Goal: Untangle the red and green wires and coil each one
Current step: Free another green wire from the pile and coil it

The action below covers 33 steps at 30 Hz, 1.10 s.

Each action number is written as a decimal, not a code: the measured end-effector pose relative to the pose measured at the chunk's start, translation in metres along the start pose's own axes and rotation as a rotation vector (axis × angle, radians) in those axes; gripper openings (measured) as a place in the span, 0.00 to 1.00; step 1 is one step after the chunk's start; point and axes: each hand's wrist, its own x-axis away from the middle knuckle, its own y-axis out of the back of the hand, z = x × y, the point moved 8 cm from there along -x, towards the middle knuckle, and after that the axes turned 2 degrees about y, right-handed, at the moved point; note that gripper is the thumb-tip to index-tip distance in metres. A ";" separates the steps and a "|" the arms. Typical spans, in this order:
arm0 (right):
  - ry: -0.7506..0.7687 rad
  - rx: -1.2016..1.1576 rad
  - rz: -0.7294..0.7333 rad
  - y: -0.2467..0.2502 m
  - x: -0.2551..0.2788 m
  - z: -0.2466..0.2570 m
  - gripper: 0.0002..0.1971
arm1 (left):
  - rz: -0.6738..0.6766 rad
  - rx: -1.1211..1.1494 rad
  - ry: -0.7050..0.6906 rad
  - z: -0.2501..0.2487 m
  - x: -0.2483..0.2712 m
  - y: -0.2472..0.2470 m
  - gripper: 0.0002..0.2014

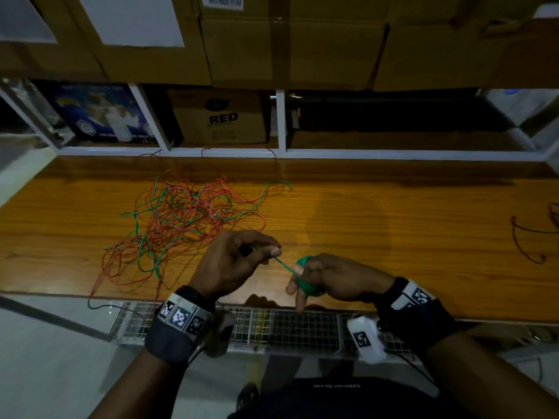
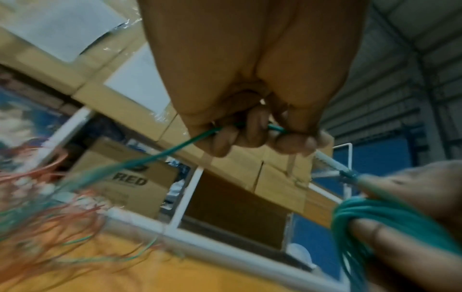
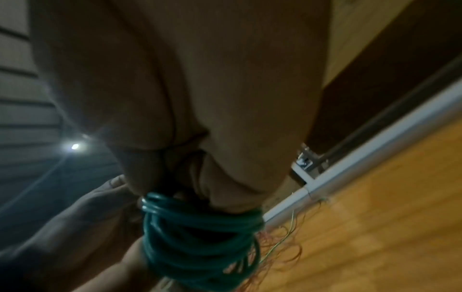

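Above the table (image 1: 393,225), left hand (image 1: 233,264) pinches green wire (image 1: 282,264); right hand (image 1: 332,279) fingers, half hidden, grip its coil (image 1: 308,290).

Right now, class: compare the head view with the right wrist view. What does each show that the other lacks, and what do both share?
Only the head view shows the left hand pinching the green wire, the whole red and green tangle, and the cardboard box printed RED. Only the right wrist view shows the green coil close up, its many loops wound around the right hand's fingers. Both show the coil and the wooden table.
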 end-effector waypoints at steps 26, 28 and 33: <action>0.163 0.268 -0.926 0.079 0.003 0.034 0.20 | 0.079 0.102 0.168 0.024 0.011 -0.069 0.11; 0.099 0.475 -0.709 0.066 -0.008 0.018 0.17 | 0.067 -0.003 0.145 0.021 0.006 -0.056 0.11; 0.036 0.346 -0.306 0.040 -0.008 0.001 0.23 | 0.069 -0.032 0.084 0.015 -0.010 -0.023 0.08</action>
